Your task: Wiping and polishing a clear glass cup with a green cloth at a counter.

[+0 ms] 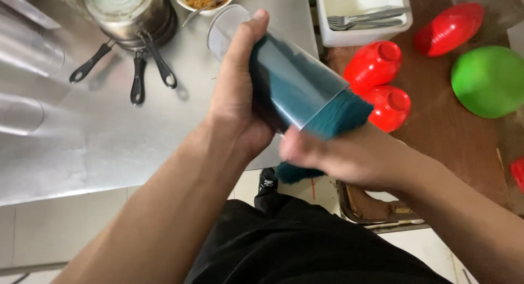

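Teal cloth (305,93) fills a clear glass (273,65); left hand (240,104) fingers clamp the glass, right hand (338,153) fingers grip cloth. Wet glass could slip and break.

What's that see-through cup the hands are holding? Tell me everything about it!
The clear glass is a tall, plain tumbler, see-through and smooth, held tilted on its side above the edge of the metal table. The left hand grips it around the middle, thumb along the top. A teal cloth is stuffed inside and spills out of the end nearer the right hand, which holds that cloth. The right hand looks blurred.
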